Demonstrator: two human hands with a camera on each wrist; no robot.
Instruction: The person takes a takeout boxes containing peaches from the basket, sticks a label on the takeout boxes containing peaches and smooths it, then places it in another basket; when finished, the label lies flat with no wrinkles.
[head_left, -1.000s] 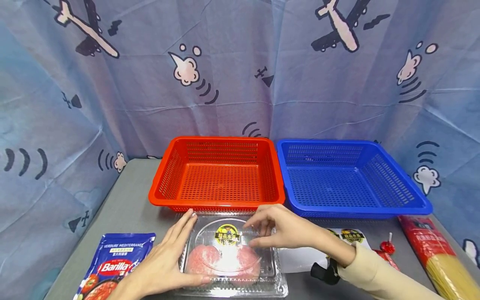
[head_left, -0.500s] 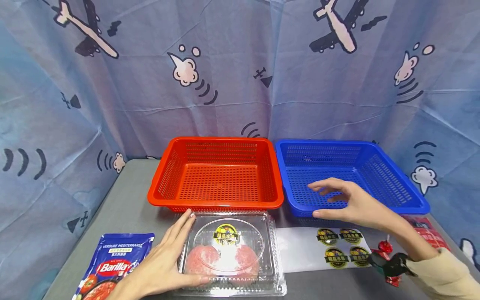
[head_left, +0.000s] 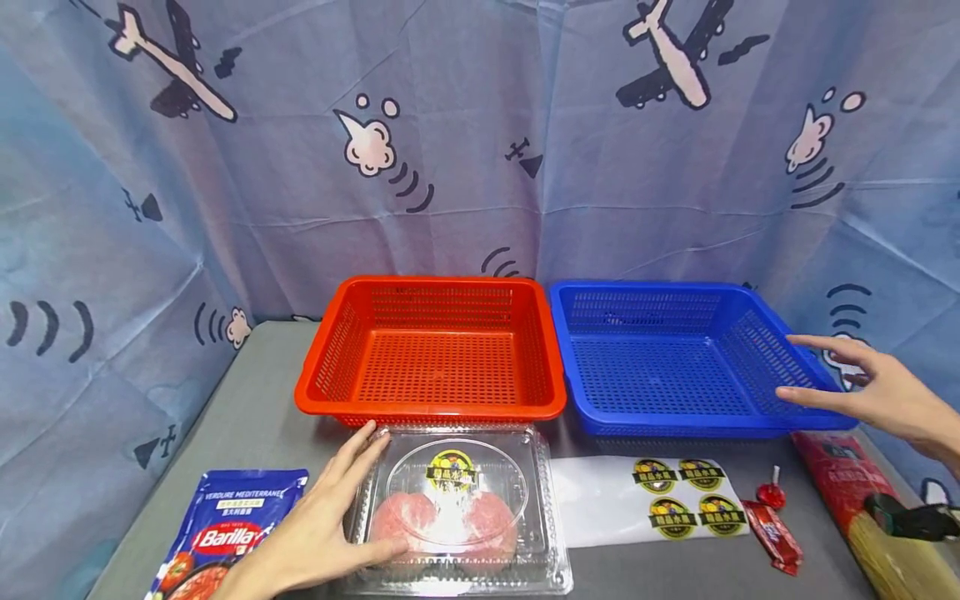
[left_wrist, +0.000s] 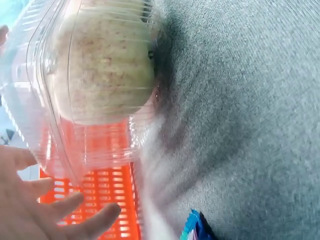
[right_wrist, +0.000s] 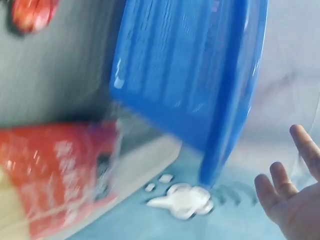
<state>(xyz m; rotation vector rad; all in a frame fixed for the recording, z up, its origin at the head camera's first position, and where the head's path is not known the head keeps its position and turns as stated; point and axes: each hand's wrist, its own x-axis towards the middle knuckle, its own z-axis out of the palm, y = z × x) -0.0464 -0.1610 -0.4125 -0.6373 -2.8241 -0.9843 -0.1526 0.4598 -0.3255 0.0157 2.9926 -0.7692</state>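
A clear plastic clamshell box with its lid down sits before the red basket, two round pinkish fruits inside. On its lid is a round black-and-yellow sticker. My left hand lies along the box's left side, fingers extended and thumb toward the front; whether it touches the plastic I cannot tell. In the left wrist view these fingers spread beside the box wall. At far right, my right hand hovers by the blue basket's right rim, thumb and fingers apart, holding nothing.
Red and blue baskets stand side by side at the back. A sticker sheet, a lollipop, a red-wrapped sweet and a pasta packet lie to the right. A blue sauce pouch lies left.
My right hand has moved from over the box lid, across the sticker sheet, to the far right. My left hand has shifted slightly left, while the box stays put.
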